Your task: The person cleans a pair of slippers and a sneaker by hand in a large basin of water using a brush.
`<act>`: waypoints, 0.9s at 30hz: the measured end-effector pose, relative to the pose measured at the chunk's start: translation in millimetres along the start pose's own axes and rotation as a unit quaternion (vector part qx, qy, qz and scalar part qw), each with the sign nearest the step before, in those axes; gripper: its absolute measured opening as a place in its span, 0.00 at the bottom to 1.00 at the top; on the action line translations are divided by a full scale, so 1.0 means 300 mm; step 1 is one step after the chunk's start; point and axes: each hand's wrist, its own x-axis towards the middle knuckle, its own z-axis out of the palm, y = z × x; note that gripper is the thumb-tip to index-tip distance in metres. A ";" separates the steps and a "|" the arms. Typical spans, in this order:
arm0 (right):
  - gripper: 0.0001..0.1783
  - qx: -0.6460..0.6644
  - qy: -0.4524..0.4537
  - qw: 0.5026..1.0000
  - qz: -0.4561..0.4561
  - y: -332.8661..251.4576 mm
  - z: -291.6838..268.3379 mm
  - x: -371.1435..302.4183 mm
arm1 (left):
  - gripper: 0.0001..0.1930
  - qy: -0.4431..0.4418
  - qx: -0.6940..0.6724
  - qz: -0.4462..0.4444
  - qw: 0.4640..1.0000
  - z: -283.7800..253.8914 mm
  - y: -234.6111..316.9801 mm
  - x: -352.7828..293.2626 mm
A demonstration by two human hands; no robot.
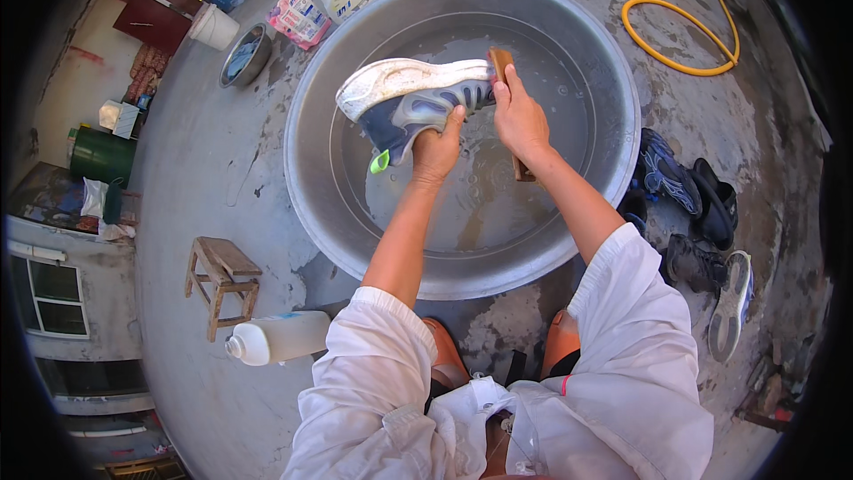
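The left hand point(435, 153) grasps 1 shoe point(416, 105) (its sole is white) above the metal basin point(309, 169); the right hand point(522, 120) grasps 1 brown brush point(500, 66) at the shoe's toe.

Diffuse daylight brightly illuminates the grey concrete floor point(191, 173); shadows are soft. Fisheye distortion bends straight edges near the black rim.

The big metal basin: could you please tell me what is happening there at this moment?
The left hand holds a grey and navy shoe over the basin, its white sole turned away from the person. The right hand holds what looks like a brown brush at the shoe's toe end. More shoes lie to the right.
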 end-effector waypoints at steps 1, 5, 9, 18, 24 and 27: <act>0.28 -0.002 -0.016 1.000 -0.023 0.014 0.015 -0.039 | 0.19 -0.009 -0.052 -0.040 0.998 -0.018 0.001 0.010; 0.28 -0.021 -0.015 0.997 -0.069 -0.017 0.045 -0.031 | 0.21 0.010 -0.144 -0.083 0.986 0.014 0.021 -0.015; 0.28 0.039 0.078 0.996 0.030 -0.018 -0.002 0.089 | 0.23 0.020 -0.084 -0.026 0.996 0.048 0.043 -0.031; 0.28 0.035 0.046 0.998 -0.007 -0.018 0.016 0.093 | 0.21 0.018 -0.166 -0.087 0.982 0.018 0.059 -0.016; 0.28 0.028 -0.035 0.993 -0.107 -0.088 0.040 -0.082 | 0.20 0.023 -0.209 -0.120 0.970 -0.031 0.019 0.007; 0.28 0.053 -0.013 0.994 -0.095 -0.075 0.055 -0.003 | 0.21 0.029 -0.212 -0.110 0.971 -0.015 0.018 0.001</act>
